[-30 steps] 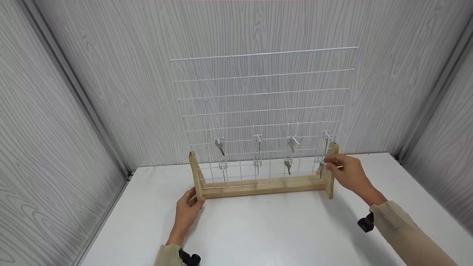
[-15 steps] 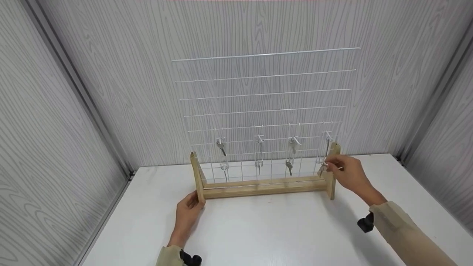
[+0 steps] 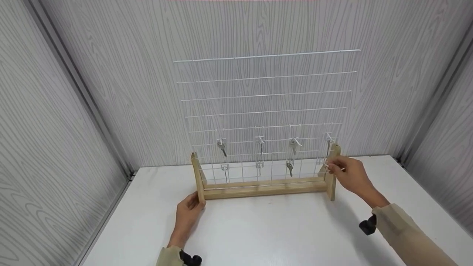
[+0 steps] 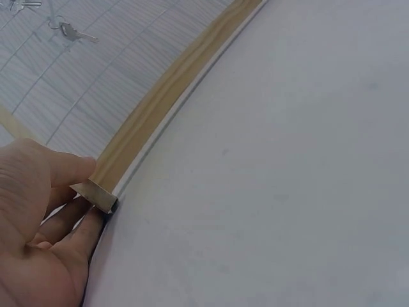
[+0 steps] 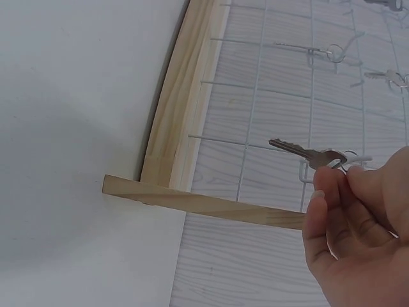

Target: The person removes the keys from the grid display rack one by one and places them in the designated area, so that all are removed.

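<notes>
My right hand (image 3: pixel 347 171) is at the lower right of the white wire grid (image 3: pixel 271 162). In the right wrist view, thumb and fingertips pinch a silver key (image 5: pixel 300 151) by its ring end, close beside a white hook (image 5: pixel 361 158); the blade points away from the hand. My left hand (image 3: pixel 188 212) grips the front of the wooden stand's left foot (image 3: pixel 198 181), with its thumb (image 4: pixel 80 167) on top of the wood and fingers below. Other keys (image 3: pixel 290 169) hang on hooks in two rows across the lower grid.
The wooden crossbar (image 3: pixel 264 187) joins the two feet on a white table (image 3: pixel 273 232). A grey wood-grain wall (image 3: pixel 258 22) rises close behind the grid, and side panels (image 3: pixel 40 147) flank the table.
The key at the lower right hung straight down, then tilted as the right fingers drew it slightly to the right; the hand now covers most of it. The left hand keeps its grip.
</notes>
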Action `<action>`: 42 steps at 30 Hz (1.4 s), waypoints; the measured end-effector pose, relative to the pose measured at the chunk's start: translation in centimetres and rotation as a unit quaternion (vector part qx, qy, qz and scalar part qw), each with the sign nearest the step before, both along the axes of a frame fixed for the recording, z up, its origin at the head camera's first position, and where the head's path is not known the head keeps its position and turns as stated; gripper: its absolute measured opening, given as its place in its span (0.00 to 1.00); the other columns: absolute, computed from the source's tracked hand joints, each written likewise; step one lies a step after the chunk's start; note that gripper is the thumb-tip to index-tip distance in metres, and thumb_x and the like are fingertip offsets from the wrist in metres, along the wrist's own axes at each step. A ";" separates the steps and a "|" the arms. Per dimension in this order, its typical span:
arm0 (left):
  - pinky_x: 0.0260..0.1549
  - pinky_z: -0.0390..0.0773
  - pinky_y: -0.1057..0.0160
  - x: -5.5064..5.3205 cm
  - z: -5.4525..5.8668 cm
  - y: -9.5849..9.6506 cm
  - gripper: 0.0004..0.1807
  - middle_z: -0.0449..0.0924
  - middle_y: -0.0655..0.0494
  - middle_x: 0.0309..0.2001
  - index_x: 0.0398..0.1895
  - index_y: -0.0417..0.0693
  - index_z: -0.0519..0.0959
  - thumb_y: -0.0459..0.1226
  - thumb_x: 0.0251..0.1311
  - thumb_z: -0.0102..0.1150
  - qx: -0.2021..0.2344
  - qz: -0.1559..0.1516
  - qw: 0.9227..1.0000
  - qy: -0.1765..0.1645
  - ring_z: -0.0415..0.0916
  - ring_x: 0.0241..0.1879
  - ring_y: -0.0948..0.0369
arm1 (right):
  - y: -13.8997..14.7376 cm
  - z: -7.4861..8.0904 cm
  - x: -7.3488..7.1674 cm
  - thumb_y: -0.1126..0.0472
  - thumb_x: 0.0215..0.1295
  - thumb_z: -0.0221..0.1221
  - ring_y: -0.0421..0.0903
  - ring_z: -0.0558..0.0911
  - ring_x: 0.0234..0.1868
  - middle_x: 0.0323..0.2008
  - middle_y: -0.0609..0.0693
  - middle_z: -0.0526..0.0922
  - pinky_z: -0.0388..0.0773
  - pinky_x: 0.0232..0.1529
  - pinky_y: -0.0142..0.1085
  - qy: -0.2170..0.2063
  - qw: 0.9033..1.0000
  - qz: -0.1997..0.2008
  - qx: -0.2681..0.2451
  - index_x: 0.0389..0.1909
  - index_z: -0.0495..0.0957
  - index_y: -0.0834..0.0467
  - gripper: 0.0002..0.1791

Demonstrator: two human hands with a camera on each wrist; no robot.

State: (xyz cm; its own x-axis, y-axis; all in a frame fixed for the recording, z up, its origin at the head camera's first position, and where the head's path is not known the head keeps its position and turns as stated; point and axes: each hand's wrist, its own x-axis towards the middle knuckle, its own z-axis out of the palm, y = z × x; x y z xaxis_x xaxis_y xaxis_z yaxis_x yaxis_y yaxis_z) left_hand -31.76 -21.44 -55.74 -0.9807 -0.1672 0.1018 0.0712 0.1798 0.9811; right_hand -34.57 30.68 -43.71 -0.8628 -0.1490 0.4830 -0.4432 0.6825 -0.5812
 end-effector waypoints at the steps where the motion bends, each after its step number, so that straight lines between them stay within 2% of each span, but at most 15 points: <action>1: 0.68 0.81 0.55 0.0 0.0 0.0 0.29 0.72 0.32 0.73 0.75 0.33 0.70 0.31 0.74 0.63 0.001 -0.001 1.000 -0.001 0.71 0.74 0.39 | 0.0 0.0 0.1 0.68 0.77 0.62 0.54 0.90 0.39 0.40 0.58 0.91 0.83 0.38 0.24 0.003 1.000 -0.001 0.001 0.48 0.87 0.65 0.07; 7: 0.70 0.79 0.52 0.1 0.1 0.0 0.30 0.71 0.29 0.74 0.76 0.31 0.69 0.31 0.75 0.62 0.003 -0.011 1.000 0.004 0.70 0.75 0.38 | -0.1 0.3 0.5 0.66 0.77 0.62 0.55 0.90 0.40 0.40 0.58 0.91 0.84 0.40 0.23 0.008 1.000 0.002 -0.011 0.46 0.87 0.65 0.07; 17: 0.68 0.81 0.54 0.2 0.2 -0.1 0.29 0.73 0.30 0.72 0.74 0.31 0.71 0.32 0.74 0.64 -0.003 -0.004 1.000 0.005 0.71 0.74 0.38 | -0.3 0.6 1.1 0.64 0.79 0.61 0.39 0.88 0.39 0.41 0.57 0.90 0.83 0.41 0.23 0.002 0.999 0.000 -0.038 0.45 0.85 0.63 0.07; 21: 0.68 0.81 0.55 0.1 0.2 -0.1 0.29 0.71 0.29 0.73 0.75 0.30 0.70 0.32 0.74 0.63 0.000 -0.005 1.000 0.003 0.71 0.74 0.37 | -0.4 0.6 1.3 0.64 0.80 0.60 0.32 0.85 0.37 0.41 0.58 0.90 0.83 0.40 0.24 -0.015 0.999 0.001 -0.051 0.46 0.84 0.63 0.07; 29: 0.64 0.83 0.62 0.3 0.2 0.0 0.28 0.73 0.29 0.72 0.74 0.31 0.71 0.30 0.74 0.62 0.011 -0.006 1.000 0.006 0.71 0.74 0.38 | -0.7 0.6 2.1 0.62 0.81 0.59 0.36 0.87 0.41 0.44 0.59 0.90 0.84 0.40 0.25 -0.030 0.997 0.013 -0.071 0.47 0.82 0.63 0.08; 34: 0.65 0.83 0.59 0.3 0.3 0.1 0.28 0.74 0.30 0.71 0.74 0.32 0.72 0.31 0.74 0.62 -0.006 0.008 1.000 0.000 0.73 0.73 0.38 | -1.0 0.4 2.6 0.62 0.81 0.59 0.37 0.87 0.40 0.43 0.57 0.90 0.84 0.38 0.26 -0.033 0.996 0.019 -0.080 0.43 0.81 0.63 0.08; 39: 0.67 0.81 0.55 0.4 0.3 0.2 0.28 0.74 0.31 0.71 0.74 0.33 0.72 0.32 0.74 0.62 -0.011 0.010 1.000 -0.002 0.73 0.73 0.39 | -1.5 0.1 2.9 0.63 0.80 0.59 0.34 0.86 0.38 0.44 0.57 0.91 0.85 0.39 0.25 -0.031 0.997 0.009 -0.070 0.44 0.81 0.62 0.05; 42: 0.67 0.82 0.55 0.4 0.1 0.3 0.28 0.74 0.32 0.72 0.75 0.33 0.71 0.32 0.74 0.62 -0.011 0.010 1.000 -0.004 0.73 0.72 0.39 | -1.9 0.0 3.0 0.64 0.80 0.59 0.35 0.87 0.37 0.43 0.57 0.91 0.86 0.39 0.26 -0.025 0.997 0.017 -0.069 0.45 0.82 0.61 0.05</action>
State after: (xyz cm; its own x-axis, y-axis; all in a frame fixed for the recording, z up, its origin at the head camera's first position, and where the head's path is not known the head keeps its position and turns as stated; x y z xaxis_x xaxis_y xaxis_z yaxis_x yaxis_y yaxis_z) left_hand -31.35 -21.14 -55.60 -0.9779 -0.1852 0.0971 0.0587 0.2024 0.9775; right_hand -31.59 28.79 -43.75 -0.8821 -0.1134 0.4572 -0.4325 0.5795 -0.6908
